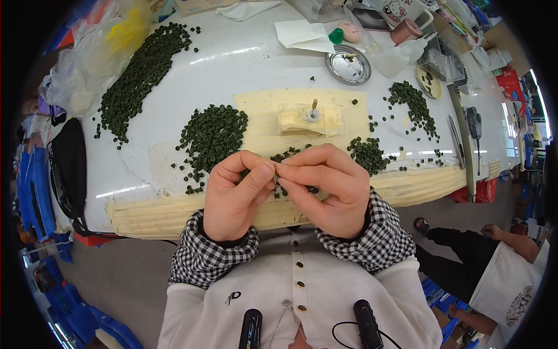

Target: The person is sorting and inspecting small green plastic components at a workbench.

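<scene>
Since my view comes from the head camera alone, I see the left hand [238, 195] and the right hand [328, 189] meeting over the near edge of the table [203, 67], each with thumb and forefinger pinched together, tip to tip. I cannot tell what they grasp: the fingertips cover it, so its long axis and the way it points stay unreadable to me. The nearest things are small dark green pieces [213, 135], heaped to the left of the hands, scattered beneath and behind them, and gathered again to the right. They are round and lie facing every which way, with no shared direction. Beyond the hands, a tan stick [314, 104] stands nearly upright on a taped block [290, 119]. The hands hide part of the scatter, and the dark rim cuts off a person [500, 273] at right. Two black clips [251, 328] run off the lower edge. I make out a dark stitched mark on the white sweater [267, 279] and a cartoon face on a white box [400, 10].
</scene>
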`<state>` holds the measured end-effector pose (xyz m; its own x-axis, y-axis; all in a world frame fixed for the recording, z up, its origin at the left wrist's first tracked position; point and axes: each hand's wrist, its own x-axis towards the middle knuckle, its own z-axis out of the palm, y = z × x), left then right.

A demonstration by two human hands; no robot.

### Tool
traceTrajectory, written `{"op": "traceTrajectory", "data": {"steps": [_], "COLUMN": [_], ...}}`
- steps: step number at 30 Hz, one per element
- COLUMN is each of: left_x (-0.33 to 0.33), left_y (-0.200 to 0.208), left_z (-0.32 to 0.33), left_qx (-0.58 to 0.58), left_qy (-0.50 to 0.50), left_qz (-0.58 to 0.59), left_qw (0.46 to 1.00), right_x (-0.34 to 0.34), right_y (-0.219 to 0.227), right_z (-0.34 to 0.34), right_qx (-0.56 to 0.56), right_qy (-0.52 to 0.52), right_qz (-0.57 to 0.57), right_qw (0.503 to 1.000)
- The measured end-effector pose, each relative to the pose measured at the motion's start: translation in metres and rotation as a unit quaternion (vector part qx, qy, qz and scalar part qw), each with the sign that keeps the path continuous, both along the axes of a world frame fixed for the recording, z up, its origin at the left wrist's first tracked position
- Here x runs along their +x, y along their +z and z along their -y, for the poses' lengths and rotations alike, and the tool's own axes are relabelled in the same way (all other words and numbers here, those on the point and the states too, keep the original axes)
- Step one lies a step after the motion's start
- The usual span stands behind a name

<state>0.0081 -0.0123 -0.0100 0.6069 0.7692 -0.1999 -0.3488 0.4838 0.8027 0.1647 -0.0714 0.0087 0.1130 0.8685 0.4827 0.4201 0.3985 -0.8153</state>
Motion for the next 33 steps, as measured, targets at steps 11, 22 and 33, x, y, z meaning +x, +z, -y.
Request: {"op": "traceTrajectory", "data": {"steps": [11, 22, 33], "left_x": [0.0, 0.0, 0.001], "left_y": [0.004, 0.003, 0.005], "left_z": [0.001, 0.001, 0.004], "left_qx": [0.019, 0.135, 0.341], "left_qy": [-0.002, 0.024, 0.119], "left_qz": [0.003, -0.048, -0.172], "left_qw": [1.0, 0.989, 0.916], "right_x": [0.008, 0.009, 0.007], "right_y": [-0.001, -0.006, -0.008], "right_z": [-0.001, 0.0, 0.006], "right_qx": [-0.026, -0.042, -0.061], "right_qy": [0.039, 0.009, 0.008], "right_qz": [-0.054, -0.089, -0.098], "right_qw": [0.997, 0.995, 0.993]}}
